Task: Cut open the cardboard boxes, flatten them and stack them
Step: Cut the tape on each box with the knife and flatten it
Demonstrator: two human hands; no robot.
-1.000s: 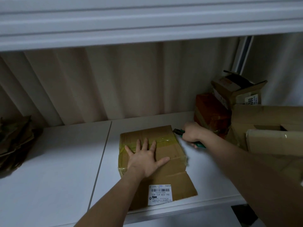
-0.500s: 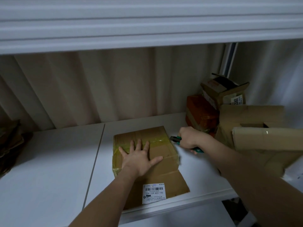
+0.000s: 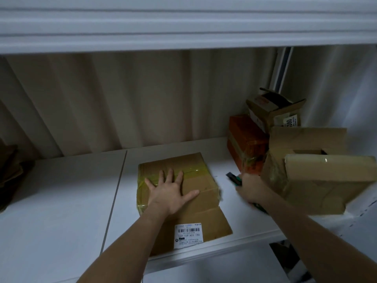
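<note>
At the far left edge I saw a dark heap of flattened cardboard [image 3: 10,176] lying on the white worktop [image 3: 61,201]. Near the middle, my left hand [image 3: 170,193] pressed flat, fingers spread, on the taped cardboard box [image 3: 195,180], which lay with one flap open toward me, bearing a shipping label [image 3: 188,234]. Just beside the box, my right hand [image 3: 252,188] was clenched around a green utility knife [image 3: 234,178], blade clear of the box. Farther right stood an orange box [image 3: 244,139] and several open cardboard boxes [image 3: 316,170].
</note>
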